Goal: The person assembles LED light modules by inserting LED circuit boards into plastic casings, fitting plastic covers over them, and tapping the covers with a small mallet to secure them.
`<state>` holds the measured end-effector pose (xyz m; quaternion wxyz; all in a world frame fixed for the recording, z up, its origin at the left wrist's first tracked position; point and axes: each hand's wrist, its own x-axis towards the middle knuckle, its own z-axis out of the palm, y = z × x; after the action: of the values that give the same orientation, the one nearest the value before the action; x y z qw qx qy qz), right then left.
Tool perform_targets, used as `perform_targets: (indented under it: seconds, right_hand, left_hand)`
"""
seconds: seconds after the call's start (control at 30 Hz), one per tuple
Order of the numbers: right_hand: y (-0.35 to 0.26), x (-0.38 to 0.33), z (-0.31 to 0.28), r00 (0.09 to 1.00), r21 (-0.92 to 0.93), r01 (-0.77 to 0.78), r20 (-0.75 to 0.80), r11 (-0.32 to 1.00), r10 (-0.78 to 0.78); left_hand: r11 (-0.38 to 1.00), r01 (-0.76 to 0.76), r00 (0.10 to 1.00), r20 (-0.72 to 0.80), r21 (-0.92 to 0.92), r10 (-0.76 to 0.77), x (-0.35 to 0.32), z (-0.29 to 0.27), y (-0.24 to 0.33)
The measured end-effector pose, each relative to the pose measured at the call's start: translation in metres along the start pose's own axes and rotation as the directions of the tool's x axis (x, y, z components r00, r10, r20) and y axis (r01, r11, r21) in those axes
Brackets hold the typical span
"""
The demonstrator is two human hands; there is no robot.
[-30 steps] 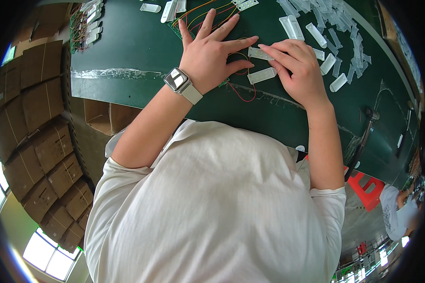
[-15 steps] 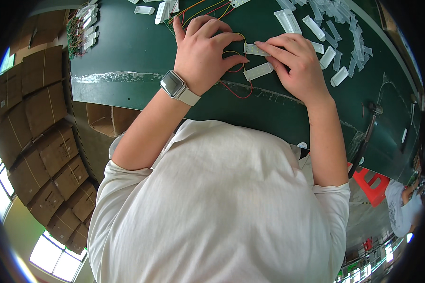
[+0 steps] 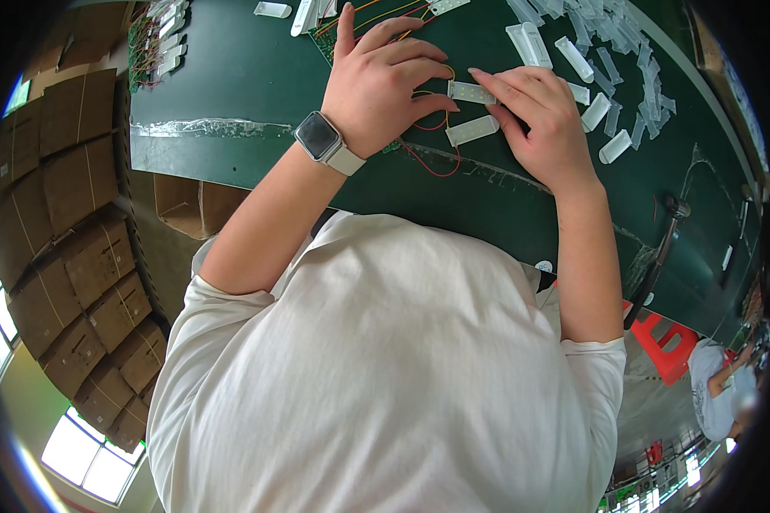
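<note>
My left hand (image 3: 389, 81), with a smartwatch (image 3: 321, 141) on its wrist, lies on the green table (image 3: 239, 94) with fingers curled over red and orange wires (image 3: 432, 158). Its fingertips touch one end of a small white rectangular light strip (image 3: 470, 91). My right hand (image 3: 535, 120) pinches the other end of the same strip. A second white strip (image 3: 472, 130) lies just below it, between both hands.
Several white and clear plastic covers (image 3: 607, 77) are scattered to the right. More wired parts (image 3: 158, 47) lie at the far left edge. Cardboard boxes (image 3: 68, 256) stack on the left floor. A black tool (image 3: 659, 256) hangs at the table's right; another person (image 3: 719, 376) sits far right.
My left hand's fingers have curled from spread flat to closed around the wires, and both hands have come together on the upper white strip.
</note>
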<state>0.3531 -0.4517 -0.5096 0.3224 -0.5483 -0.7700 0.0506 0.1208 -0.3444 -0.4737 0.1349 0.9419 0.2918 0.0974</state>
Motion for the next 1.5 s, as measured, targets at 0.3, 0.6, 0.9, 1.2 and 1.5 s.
perform_targets:
  seconds: [0.3,0.6,0.9,1.2,1.5]
  right_hand:
    - [0.002,-0.001,0.002,1.000,0.029,-0.002,-0.019,1.000,0.003]
    - [0.003,-0.001,0.003,0.999,0.043,0.019,-0.032,0.999,-0.018]
    - [0.003,-0.003,0.003,1.000,0.011,0.007,-0.020,1.000,-0.007]
    - [0.001,-0.002,0.002,1.000,-0.005,0.013,-0.023,1.000,-0.013]
    - [0.001,-0.004,0.003,1.000,-0.024,0.017,-0.020,1.000,-0.018]
  left_hand:
    - [0.995,-0.102,0.991,-0.087,-0.007,0.101,0.004,-0.002,0.001]
    - [0.994,-0.110,0.993,-0.048,0.006,0.110,0.000,0.006,-0.003]
    - [0.998,-0.025,0.998,0.053,0.059,0.022,-0.004,0.004,0.000]
    - [0.987,0.064,0.980,-0.196,0.148,-0.034,-0.013,0.019,0.007]
    - [0.982,0.137,0.977,-0.182,0.131,-0.112,-0.013,0.018,0.012]
